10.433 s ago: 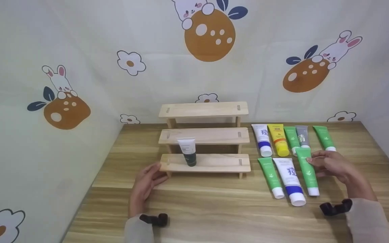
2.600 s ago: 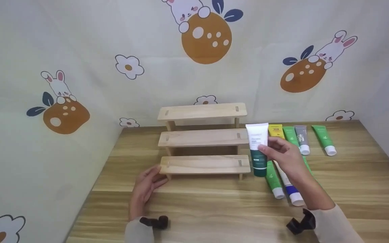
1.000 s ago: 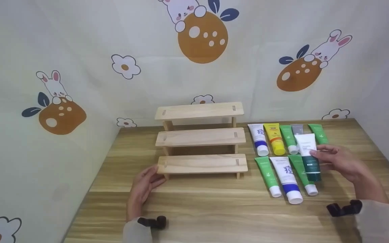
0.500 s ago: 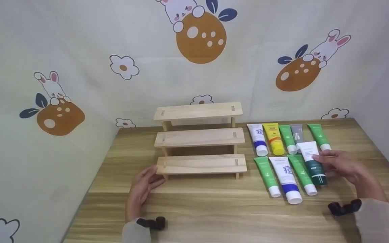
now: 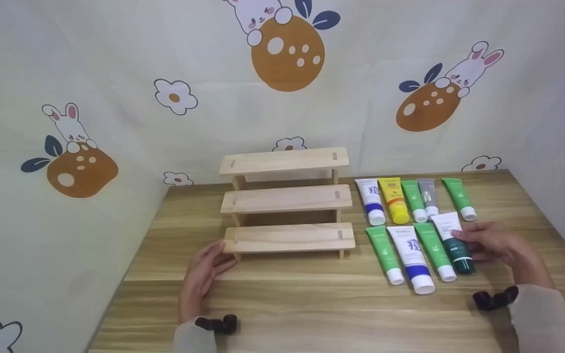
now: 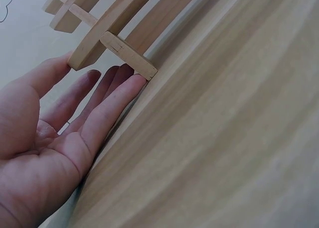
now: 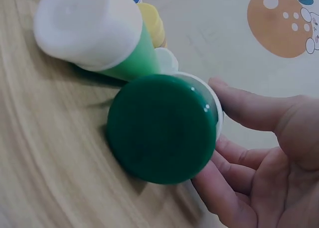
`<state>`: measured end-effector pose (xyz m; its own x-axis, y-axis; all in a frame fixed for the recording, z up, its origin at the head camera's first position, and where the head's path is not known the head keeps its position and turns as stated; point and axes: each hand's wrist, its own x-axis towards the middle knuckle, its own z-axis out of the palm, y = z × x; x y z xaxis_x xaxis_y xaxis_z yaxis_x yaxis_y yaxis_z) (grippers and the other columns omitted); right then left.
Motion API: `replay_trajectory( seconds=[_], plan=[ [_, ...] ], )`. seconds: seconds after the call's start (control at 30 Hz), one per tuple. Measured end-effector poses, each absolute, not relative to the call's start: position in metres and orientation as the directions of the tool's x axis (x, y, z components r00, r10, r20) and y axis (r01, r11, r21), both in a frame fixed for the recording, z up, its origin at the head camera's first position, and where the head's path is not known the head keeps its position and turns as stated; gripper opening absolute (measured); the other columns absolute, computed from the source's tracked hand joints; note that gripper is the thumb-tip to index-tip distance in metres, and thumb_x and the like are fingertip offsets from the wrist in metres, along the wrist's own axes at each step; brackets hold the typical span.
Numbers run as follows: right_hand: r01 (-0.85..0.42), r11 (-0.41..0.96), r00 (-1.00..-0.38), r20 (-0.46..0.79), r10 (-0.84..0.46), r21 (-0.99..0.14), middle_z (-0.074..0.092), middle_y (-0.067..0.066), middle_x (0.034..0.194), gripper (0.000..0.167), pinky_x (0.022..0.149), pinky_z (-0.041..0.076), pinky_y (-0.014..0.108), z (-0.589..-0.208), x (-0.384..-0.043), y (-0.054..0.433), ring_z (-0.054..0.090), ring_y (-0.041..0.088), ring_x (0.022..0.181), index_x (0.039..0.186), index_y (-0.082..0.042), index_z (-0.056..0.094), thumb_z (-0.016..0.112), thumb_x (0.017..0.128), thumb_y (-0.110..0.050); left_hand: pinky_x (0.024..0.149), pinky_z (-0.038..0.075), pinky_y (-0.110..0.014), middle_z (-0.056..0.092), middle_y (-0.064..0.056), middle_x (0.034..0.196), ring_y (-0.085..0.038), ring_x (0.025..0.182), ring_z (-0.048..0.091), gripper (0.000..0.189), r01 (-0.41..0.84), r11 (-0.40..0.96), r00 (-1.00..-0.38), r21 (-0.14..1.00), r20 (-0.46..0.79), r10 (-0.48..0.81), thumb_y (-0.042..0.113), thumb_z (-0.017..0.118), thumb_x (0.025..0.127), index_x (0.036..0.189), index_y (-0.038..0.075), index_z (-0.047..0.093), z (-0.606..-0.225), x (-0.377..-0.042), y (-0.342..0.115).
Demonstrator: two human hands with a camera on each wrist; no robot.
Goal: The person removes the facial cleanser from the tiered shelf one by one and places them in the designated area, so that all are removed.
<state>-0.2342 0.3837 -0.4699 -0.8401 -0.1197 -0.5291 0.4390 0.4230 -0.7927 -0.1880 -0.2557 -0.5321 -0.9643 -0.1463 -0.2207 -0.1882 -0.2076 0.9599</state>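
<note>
My right hand (image 5: 496, 242) pinches a white and dark green squeeze tube (image 5: 459, 255) between thumb and fingers. In the right wrist view its round green cap (image 7: 162, 131) faces the camera, low over the wood. The tube lies at the right end of the front row, beside a green tube (image 5: 435, 252), a white and blue tube (image 5: 412, 257) and another green tube (image 5: 384, 255). My left hand (image 5: 206, 267) touches the left end of a three-tier wooden display stand (image 5: 290, 238). In the left wrist view the thumb meets the board's end, and a fingertip the leg (image 6: 129, 54).
Behind the front row lie a white and blue tube (image 5: 371, 201), a yellow tube (image 5: 394, 201), a green tube (image 5: 414, 200), a grey tube (image 5: 428, 196) and, farther right, a green tube (image 5: 459, 198). A printed cloth (image 5: 351, 117) hangs behind the wooden table (image 5: 302, 314).
The white and dark green tube stood on the lowest tier; my right hand lifted it off, carried it right and lowered it beside the front row's green tube. My left hand stayed at the stand.
</note>
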Motion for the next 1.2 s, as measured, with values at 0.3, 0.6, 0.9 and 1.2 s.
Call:
replay_trajectory(
  seconds=[0.3,0.6,0.9,1.2],
  plan=[
    [0.471,0.441,-0.827,-0.556,-0.082,-0.764,0.068,-0.002,0.090,0.035,0.079,0.065,0.032,-0.468,-0.233,0.382,0.067,0.014,0.083,0.111,-0.006,0.064,0.071,0.094,-0.037,0.091,0.064,-0.043,0.072,-0.010,0.110,-0.023,0.100,0.072,0.041,-0.180,-0.239,-0.963,0.954,-0.220,-0.153,0.017,0.063,0.100,0.132,-0.007,0.056,-0.532,-0.189,-0.253],
    [0.465,0.479,-0.838,-0.545,-0.033,-0.744,0.067,0.000,0.090,0.052,0.078,0.065,0.031,-0.464,-0.233,0.372,0.066,0.013,0.082,0.119,0.003,0.060,0.074,0.091,-0.038,0.091,0.064,-0.044,0.071,-0.009,0.112,-0.023,0.101,0.071,0.038,-0.186,-0.246,-0.956,0.951,-0.233,-0.178,0.015,0.062,0.100,0.131,-0.006,0.057,-0.531,-0.192,-0.253],
    [0.452,0.494,-0.850,-0.526,-0.015,-0.743,0.066,0.002,0.095,0.069,0.076,0.065,0.030,-0.464,-0.234,0.371,0.065,0.010,0.083,0.138,0.012,0.047,0.074,0.092,-0.032,0.093,0.063,-0.044,0.070,-0.011,0.115,-0.023,0.104,0.071,0.038,-0.193,-0.217,-0.960,0.957,-0.230,-0.159,0.018,0.062,0.100,0.130,-0.006,0.058,-0.529,-0.192,-0.254],
    [0.448,0.503,-0.850,-0.526,-0.016,-0.739,0.067,0.000,0.096,0.070,0.077,0.064,0.030,-0.467,-0.232,0.372,0.065,0.010,0.084,0.141,0.009,0.045,0.073,0.092,-0.033,0.093,0.063,-0.043,0.069,-0.013,0.118,-0.023,0.104,0.071,0.043,-0.209,-0.202,-0.957,0.957,-0.243,-0.160,0.019,0.062,0.101,0.134,-0.007,0.054,-0.530,-0.189,-0.255]
  ],
)
